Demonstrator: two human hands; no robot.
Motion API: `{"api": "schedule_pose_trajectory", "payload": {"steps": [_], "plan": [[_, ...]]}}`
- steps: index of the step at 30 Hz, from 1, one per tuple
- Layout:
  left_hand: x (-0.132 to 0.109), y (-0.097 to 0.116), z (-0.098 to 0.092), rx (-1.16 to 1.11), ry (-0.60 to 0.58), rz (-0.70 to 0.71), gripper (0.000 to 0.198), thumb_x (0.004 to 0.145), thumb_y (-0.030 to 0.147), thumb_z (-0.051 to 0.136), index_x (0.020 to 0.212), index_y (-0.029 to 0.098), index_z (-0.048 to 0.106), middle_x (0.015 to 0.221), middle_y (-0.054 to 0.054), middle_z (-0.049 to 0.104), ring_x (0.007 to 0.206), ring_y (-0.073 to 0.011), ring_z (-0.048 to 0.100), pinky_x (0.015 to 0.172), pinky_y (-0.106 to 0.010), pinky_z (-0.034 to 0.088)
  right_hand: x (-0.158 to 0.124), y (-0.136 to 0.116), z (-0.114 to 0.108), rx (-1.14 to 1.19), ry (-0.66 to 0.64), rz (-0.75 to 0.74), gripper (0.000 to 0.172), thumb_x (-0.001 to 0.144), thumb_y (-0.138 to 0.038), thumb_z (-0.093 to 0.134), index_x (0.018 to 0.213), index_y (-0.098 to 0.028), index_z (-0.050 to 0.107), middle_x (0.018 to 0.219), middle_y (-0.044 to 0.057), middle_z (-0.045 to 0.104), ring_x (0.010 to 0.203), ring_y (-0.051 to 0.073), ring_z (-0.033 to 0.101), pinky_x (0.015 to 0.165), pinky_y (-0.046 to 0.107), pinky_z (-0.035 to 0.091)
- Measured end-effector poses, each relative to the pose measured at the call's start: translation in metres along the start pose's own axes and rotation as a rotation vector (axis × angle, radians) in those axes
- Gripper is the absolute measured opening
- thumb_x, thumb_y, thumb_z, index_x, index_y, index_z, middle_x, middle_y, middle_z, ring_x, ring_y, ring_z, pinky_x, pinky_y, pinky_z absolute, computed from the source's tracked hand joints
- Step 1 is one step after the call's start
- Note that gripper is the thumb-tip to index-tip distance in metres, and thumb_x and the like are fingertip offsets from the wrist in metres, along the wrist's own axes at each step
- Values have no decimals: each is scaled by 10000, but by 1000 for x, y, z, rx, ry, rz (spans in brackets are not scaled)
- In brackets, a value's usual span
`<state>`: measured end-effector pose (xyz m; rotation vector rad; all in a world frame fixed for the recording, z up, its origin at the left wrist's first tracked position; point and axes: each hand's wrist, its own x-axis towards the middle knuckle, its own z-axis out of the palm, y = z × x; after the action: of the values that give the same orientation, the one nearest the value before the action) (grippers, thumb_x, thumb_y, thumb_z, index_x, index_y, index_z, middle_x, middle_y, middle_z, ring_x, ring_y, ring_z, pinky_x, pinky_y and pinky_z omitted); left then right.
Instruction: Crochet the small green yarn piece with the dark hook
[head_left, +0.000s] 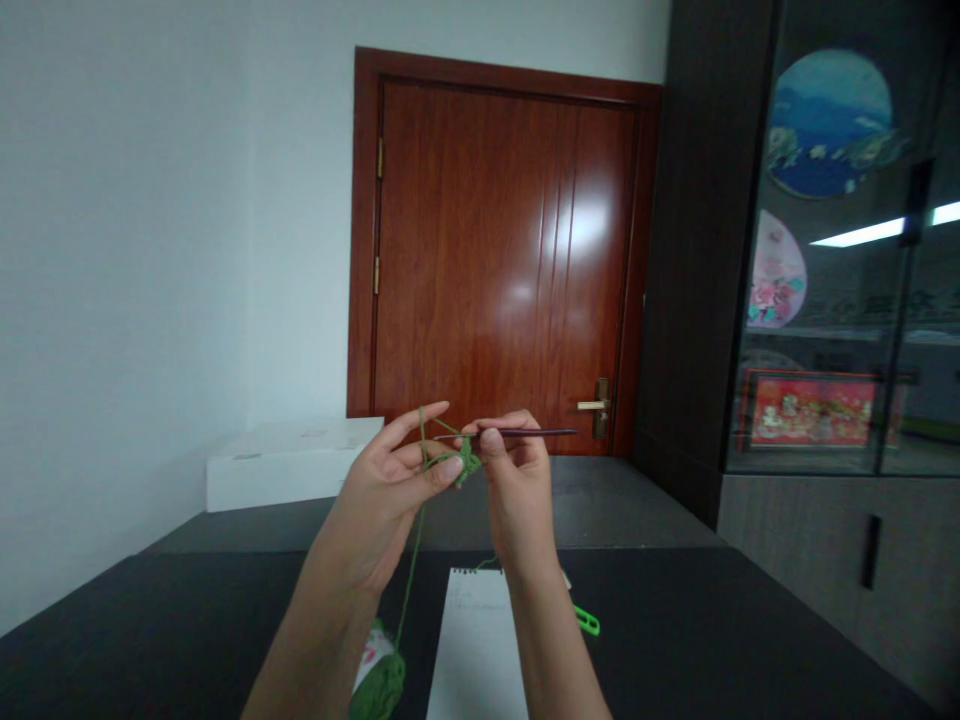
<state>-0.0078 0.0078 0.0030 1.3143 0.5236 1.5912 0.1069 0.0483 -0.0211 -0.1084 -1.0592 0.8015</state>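
Held up above the dark table, a small piece of green crochet work (469, 462) is pinched between the thumb and fingers of my left hand (397, 465). Green yarn loops over that hand's raised index finger. My right hand (514, 460) grips a dark crochet hook (536, 432), which points left with its tip at the top of the green piece. From my left hand the yarn strand (411, 585) hangs to a green yarn ball (381, 685) with a paper label, partly hidden by my left forearm.
A spiral notepad (476, 640) lies between my forearms. Right of it is a bright green plastic item (587, 620), partly covered by my right forearm. At the back left sits a white box (281, 465). Beyond the table are a wooden door (480, 250) and a glass-fronted cabinet (825, 520).
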Motion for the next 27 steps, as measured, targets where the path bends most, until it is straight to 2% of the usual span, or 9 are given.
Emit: {"api": "schedule_pose_trajectory", "payload": {"steps": [5,8,11,15,18,21,24,26,27], "plan": [[-8,3,11,85,58,115,792,669,108,852,1383,114,509,624,36,649,546,-94,529,548,-207,420,-7,-5,-6,-396,-11,-289,95,822,-189,733,808,-283,742,858,14,695,880,188,631,841,344,501],[-10,4,12,-46,4,-29,707,661,111,857,1311,101,580,695,4,650,567,-80,504,497,-179,368,-12,-5,-2,-375,82,-425,165,809,-147,733,821,-310,754,852,8,704,895,195,641,880,365,495],[-9,4,11,-184,-69,-187,583,644,104,861,1193,86,666,877,-67,671,637,-80,524,477,-165,346,-12,-2,7,-131,116,-335,96,836,-184,716,807,-272,691,844,4,701,877,181,662,866,354,513],[-9,4,10,-146,-59,-70,843,654,77,855,1416,195,515,779,-2,651,624,-86,540,546,-171,411,-7,-3,13,85,-45,-61,75,885,-255,678,849,-233,615,831,9,717,783,160,679,792,323,531],[-13,6,12,-27,-53,75,966,690,71,834,1514,287,379,746,21,665,730,-128,616,713,-229,495,-5,-9,7,-30,-51,-120,54,898,-221,661,858,-248,637,838,3,723,781,163,677,788,330,523],[-16,6,16,82,8,182,941,704,78,827,1514,261,385,703,28,664,733,-132,616,739,-233,494,-8,-13,-2,-359,-24,-290,121,859,-159,699,833,-277,712,847,8,734,856,184,665,845,352,494],[-16,5,17,18,34,76,913,667,86,850,1472,180,431,681,28,648,665,-118,583,632,-205,464,-14,-12,-2,-486,80,-453,216,819,-105,725,854,-317,744,869,-1,741,904,190,647,905,368,470],[-14,4,17,-97,-42,-118,806,645,127,871,1372,99,523,716,10,647,570,-73,506,512,-175,384,-17,-9,4,-344,158,-486,201,844,-120,706,866,-320,725,881,-10,723,904,182,649,894,363,481],[-12,3,17,-144,-67,-174,776,632,130,877,1333,77,549,780,-16,671,564,-59,492,495,-171,366,-17,-7,8,-232,180,-430,161,865,-146,693,859,-307,707,871,-14,705,891,173,651,871,350,490]]}}
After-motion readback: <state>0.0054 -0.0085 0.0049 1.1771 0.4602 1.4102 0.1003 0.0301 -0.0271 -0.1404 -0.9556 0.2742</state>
